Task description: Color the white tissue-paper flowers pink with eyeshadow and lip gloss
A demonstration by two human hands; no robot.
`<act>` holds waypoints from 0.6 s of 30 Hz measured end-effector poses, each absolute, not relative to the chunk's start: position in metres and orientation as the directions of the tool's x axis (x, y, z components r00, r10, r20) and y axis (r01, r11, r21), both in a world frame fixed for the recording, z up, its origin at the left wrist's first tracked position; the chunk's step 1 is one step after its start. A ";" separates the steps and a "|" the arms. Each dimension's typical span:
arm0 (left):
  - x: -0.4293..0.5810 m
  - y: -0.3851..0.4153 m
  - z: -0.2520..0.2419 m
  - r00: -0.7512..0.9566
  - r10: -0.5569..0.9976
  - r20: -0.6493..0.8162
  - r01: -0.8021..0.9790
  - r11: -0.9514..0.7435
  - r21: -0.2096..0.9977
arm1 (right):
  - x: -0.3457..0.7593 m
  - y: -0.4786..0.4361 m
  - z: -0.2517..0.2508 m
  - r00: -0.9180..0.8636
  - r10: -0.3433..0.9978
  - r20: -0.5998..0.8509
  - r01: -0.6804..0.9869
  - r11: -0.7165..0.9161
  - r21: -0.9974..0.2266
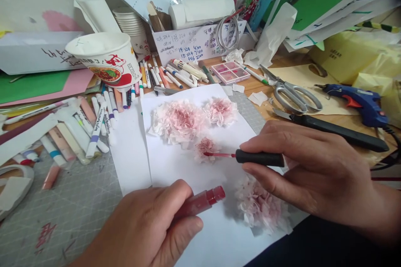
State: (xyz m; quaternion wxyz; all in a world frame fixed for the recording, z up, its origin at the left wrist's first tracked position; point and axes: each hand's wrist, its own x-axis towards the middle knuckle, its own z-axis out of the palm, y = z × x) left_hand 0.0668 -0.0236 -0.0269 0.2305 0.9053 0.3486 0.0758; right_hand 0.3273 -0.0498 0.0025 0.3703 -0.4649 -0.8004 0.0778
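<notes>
Pinched between the thumb and fingers of my right hand (300,167) is a black-capped lip gloss wand (260,158). Its red tip lies over or against a small pink paper flower (207,147); I cannot tell whether they touch. My left hand (156,221) is wrapped round the uncapped red lip gloss tube (200,202), its neck pointing right. On the white paper (175,171) are more ruffled flowers: a large pink-centred one (178,121), a medium one (221,111) and a pale one (263,206) partly below my right hand.
Scattered markers (100,121) lie at left, near a paper cup (106,60). An eyeshadow palette (230,72), scissors (294,91), a black utility knife (332,129) with its blade out and a blue glue gun (360,100) lie at the back and right. A grey cutting mat (81,200) lies beneath.
</notes>
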 end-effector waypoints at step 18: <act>0.068 -0.027 -0.022 0.733 0.676 -0.080 0.631 -0.630 0.453 | 0.327 -0.050 0.003 -0.266 0.814 0.516 0.672 0.541 -0.506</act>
